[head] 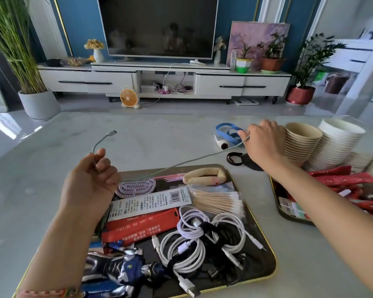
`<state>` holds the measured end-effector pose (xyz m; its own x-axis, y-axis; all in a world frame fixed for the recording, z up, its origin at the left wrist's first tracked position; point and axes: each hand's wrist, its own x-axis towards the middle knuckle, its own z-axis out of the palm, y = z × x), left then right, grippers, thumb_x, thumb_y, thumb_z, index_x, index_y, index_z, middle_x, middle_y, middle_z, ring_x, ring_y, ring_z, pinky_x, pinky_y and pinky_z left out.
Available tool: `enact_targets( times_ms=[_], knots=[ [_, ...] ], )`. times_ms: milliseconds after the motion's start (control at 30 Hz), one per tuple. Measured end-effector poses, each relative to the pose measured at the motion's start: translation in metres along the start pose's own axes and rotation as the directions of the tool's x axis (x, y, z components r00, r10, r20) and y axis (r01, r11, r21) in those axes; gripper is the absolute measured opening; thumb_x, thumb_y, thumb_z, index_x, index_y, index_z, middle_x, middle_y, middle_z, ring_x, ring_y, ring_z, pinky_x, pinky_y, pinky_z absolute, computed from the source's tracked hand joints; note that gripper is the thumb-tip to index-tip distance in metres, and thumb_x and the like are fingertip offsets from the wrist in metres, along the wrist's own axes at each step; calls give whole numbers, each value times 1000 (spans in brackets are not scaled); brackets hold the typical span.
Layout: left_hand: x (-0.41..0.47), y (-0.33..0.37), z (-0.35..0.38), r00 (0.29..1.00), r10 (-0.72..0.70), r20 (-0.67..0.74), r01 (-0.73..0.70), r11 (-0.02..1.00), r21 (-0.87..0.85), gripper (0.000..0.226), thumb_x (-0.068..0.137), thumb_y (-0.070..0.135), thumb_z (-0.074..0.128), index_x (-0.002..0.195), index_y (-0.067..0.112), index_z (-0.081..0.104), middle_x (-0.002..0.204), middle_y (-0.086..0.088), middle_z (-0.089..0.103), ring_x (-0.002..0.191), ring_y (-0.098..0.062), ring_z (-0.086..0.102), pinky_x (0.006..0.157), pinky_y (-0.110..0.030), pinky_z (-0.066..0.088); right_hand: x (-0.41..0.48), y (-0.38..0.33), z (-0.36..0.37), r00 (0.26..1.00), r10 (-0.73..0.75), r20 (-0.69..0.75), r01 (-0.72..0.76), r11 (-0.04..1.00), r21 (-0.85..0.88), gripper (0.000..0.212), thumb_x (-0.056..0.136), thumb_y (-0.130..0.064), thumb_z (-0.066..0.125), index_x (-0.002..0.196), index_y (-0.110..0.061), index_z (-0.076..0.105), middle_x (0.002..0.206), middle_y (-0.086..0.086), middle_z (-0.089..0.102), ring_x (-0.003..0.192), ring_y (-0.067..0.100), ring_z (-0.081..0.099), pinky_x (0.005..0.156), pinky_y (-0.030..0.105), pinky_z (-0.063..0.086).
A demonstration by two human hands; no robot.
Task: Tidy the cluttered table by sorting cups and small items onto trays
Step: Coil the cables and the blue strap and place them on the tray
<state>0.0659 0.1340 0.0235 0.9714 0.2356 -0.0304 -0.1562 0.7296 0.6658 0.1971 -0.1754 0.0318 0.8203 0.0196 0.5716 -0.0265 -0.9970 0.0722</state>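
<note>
A thin grey cable (194, 160) stretches between both hands above the dark tray (265, 237). My left hand (93, 177) grips one end near its plug, which sticks up past the fist. My right hand (263, 140) pinches the cable farther along, beside the stack of brown paper cups (299, 143). A stack of white cups (336, 143) stands to the right of those. The tray holds coiled white cables (200, 239), cotton swabs (218, 201), red packets (142, 226), a comb (136, 187) and a toy figure (119, 269).
A second tray (278, 203) at the right holds red packets. On the table lie a blue lanyard (226, 131), a small white bottle (221, 144) and black hair ties (235, 158). Beyond the table stand a TV cabinet and potted plants.
</note>
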Motion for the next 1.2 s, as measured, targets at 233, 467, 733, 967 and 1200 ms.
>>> enact_targets(
  times_ms=[233, 467, 733, 967, 1200],
  knots=[
    [-10, -8, 6, 995, -84, 50, 79, 993, 93, 9, 62, 18, 61, 69, 14, 56, 46, 7, 39, 34, -4, 28, 32, -15, 21, 18, -34, -18, 937, -26, 347, -205, 765, 610, 43, 92, 1, 37, 133, -6, 48, 134, 14, 53, 126, 30, 45, 98, 34, 36],
    [-10, -25, 21, 986, -145, 82, 120, 959, 255, 30, 98, 19, 33, 84, 7, 57, 55, 0, 59, 43, -9, 52, 39, -14, 41, -1, -89, -57, 957, -278, 81, 73, 503, 861, 33, 89, 4, 46, 117, -3, 62, 116, 6, 65, 97, -3, 60, 83, 7, 40],
    [-13, -21, 20, 986, -135, 94, 112, 968, 223, 30, 94, 0, 30, 106, 7, 57, 62, -2, 57, 41, -7, 41, 37, -16, 33, -45, -133, -90, 729, -647, 226, -26, 304, 952, 37, 90, 8, 39, 120, -14, 42, 88, 4, 63, 57, 17, 50, 56, 23, 44],
    [-18, -19, 21, 978, -190, 83, 175, 971, 165, 39, 97, 33, 37, 61, 17, 42, 44, 7, 31, 32, -3, 22, 34, -17, 15, -51, -118, -91, 669, -609, 427, 252, 725, 641, 36, 98, -28, 43, 128, -10, 46, 109, 13, 64, 82, 13, 61, 73, 29, 45],
    [-22, -14, 22, 970, -133, 201, 133, 991, 12, 35, 99, 27, 30, 75, 15, 53, 46, 9, 35, 31, -2, 22, 33, -14, 14, -81, -116, -137, 806, -583, -98, 585, 763, 273, 37, 91, -38, 51, 118, -13, 54, 95, 7, 57, 77, 24, 60, 57, 30, 37]
  ],
)
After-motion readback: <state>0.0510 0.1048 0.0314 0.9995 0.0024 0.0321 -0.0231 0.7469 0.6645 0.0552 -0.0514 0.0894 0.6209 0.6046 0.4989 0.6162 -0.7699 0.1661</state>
